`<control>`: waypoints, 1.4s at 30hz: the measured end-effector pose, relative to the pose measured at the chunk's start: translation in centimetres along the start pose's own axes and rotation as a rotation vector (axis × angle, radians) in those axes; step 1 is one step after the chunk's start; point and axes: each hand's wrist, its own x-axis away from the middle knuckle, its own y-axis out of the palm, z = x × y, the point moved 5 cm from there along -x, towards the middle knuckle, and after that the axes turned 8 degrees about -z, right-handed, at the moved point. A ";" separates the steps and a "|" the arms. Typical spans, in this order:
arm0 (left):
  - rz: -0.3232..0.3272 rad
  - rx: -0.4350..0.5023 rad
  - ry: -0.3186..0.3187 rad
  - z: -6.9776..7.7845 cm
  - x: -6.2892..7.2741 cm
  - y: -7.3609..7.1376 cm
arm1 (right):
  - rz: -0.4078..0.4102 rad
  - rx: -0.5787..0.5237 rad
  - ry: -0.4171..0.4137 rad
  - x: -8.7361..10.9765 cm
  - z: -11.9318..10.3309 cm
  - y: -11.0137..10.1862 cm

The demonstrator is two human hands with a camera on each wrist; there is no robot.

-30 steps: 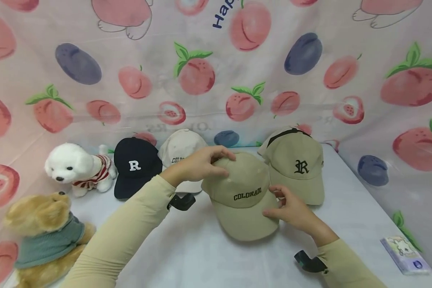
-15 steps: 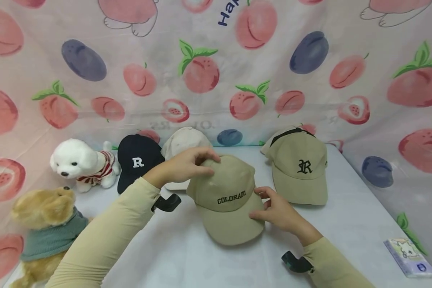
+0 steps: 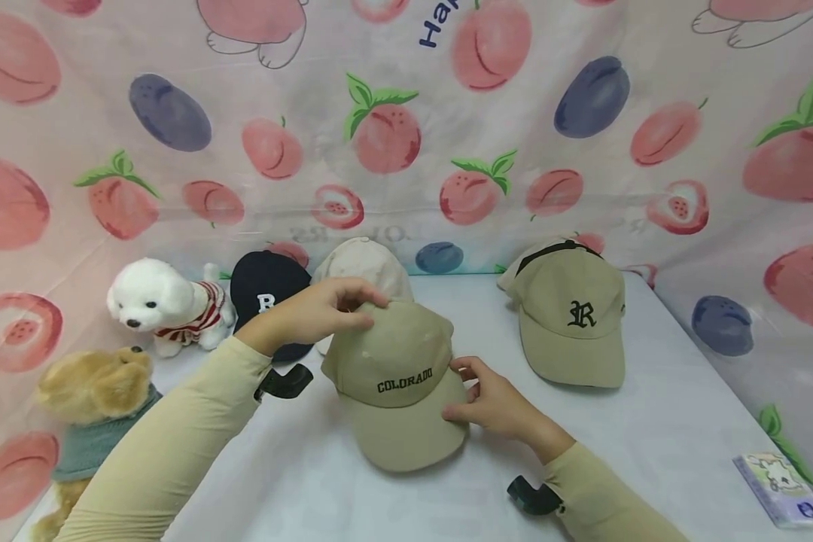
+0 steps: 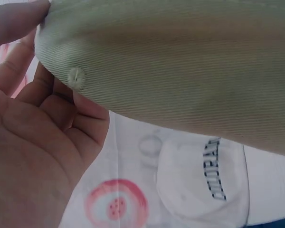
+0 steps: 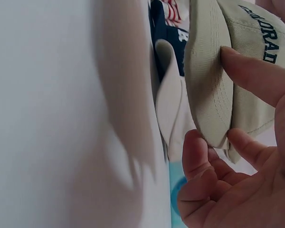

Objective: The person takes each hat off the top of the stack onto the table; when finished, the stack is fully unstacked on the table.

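while a tan plush dog (image 3: 95, 388) in a teal sweater sits well left of the left hand's (image 3: 301, 316) fingers, partly behind the sleeve (image 3: 169, 436), a white plush dog (image 3: 156, 297) in a striped top stands farther back, left of them too. navy cap (image 3: 260, 275): just beyond the left hand, partly covered. left fingers grasping the beige cap (image 3: 393, 369) marked "colorado" at its crown. white cap (image 3: 366, 263) behind them, mostly hidden. beige cap is between both sets of fingers, raised off the counter (image 3: 298, 482). right hand's (image 3: 504, 410) fingers pinch its brim edge, thumb on top. khaki cap (image 3: 572, 320) right of and beyond the right fingers, pale cap (image 3: 515, 272) behind it. small box (image 3: 782, 489) well right of them, nearer side.
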 end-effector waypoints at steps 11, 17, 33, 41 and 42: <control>0.046 -0.053 -0.043 -1.3 2.8 -1.6 | -0.052 0.031 -0.045 -1.6 -1.6 2.9; 0.071 -0.079 -0.079 -2.2 4.7 -2.5 | -0.101 0.029 -0.077 -2.5 -2.5 4.8; 0.099 -0.004 -0.203 -4.9 9.3 -5.3 | -0.155 0.007 -0.086 -5.2 -5.4 9.4; 0.073 -0.008 -0.289 -6.7 10.7 -6.7 | -0.150 0.001 -0.051 -6.4 -6.3 11.7; 0.070 -0.009 -0.293 -7.0 10.8 -6.8 | -0.151 -0.002 -0.049 -6.5 -6.4 12.0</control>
